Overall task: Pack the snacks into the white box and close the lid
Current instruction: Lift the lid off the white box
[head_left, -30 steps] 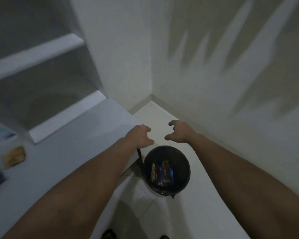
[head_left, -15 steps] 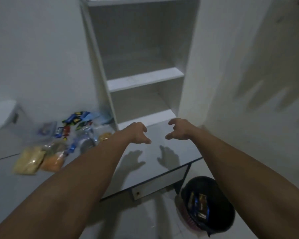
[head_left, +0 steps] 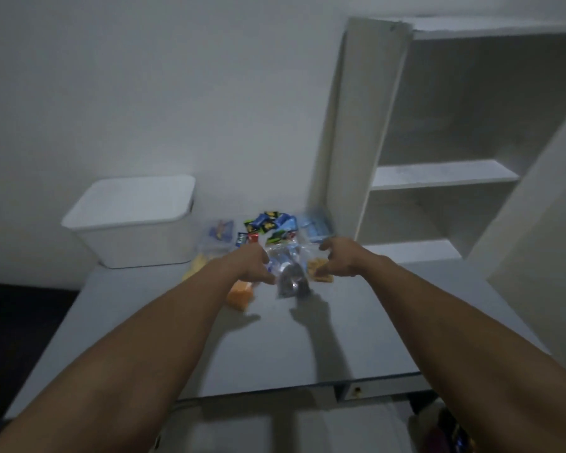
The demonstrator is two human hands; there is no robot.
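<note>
Over snacks (head_left: pixel 275 233) mid-desk (head_left: pixel 307 354), both hands' fingers loosely curled, gripping nothing, white box (head_left: pixel 134 230) left

Dim bluish light, motion blur throughout; soft arm shadows, wide-angle bending at edges

1. White box (head_left: pixel 134 237): rectangular with rounded corners, its lid (head_left: pixel 129 201) on, standing at the far left of the desk against the wall
2. Snacks (head_left: pixel 268 243): a loose pile just right of the box, with small blue, green and red packets at the back and clear bags of yellow, orange and brown pieces nearer the front; blurred
</note>
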